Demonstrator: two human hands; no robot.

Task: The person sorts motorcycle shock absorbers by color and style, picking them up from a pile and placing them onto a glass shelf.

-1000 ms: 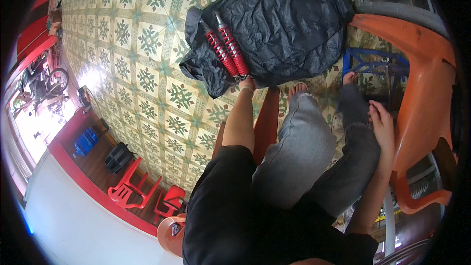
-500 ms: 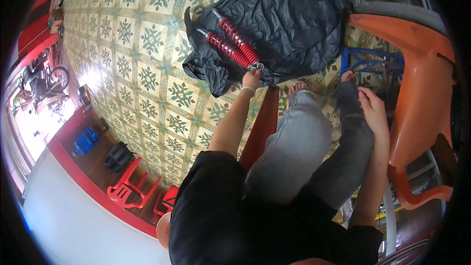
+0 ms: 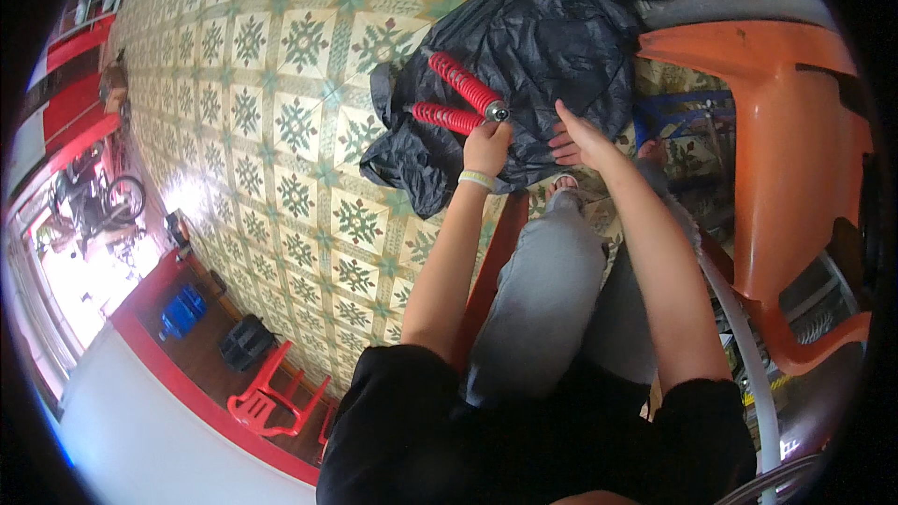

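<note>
Two shock absorbers (image 3: 466, 81) with red coil springs slant over a black plastic bag (image 3: 552, 47) on the floor. Their near ends come together at my left hand (image 3: 487, 148), whose fingers are closed round them. A round metal mounting eye shows just above that fist. To the right, my right hand (image 3: 582, 142) is held over the bag's near edge, fingers apart and nothing in them. Beneath the shock absorbers, the bag looks crumpled, with a loose fold toward the left.
An orange plastic motorcycle panel (image 3: 781, 159) stands at the right, beside a blue metal frame (image 3: 687, 112). Patterned tiles (image 3: 299, 112) cover the floor. Far left are a red chair (image 3: 271, 402), a black bag (image 3: 248, 341) and a blue water jug (image 3: 182, 311). Something grey-blue shows at the top edge.
My right hand has moved from beside my right knee up and left to the bag. My left hand has drawn the shock absorbers slightly, and their springs now spread wider apart.
</note>
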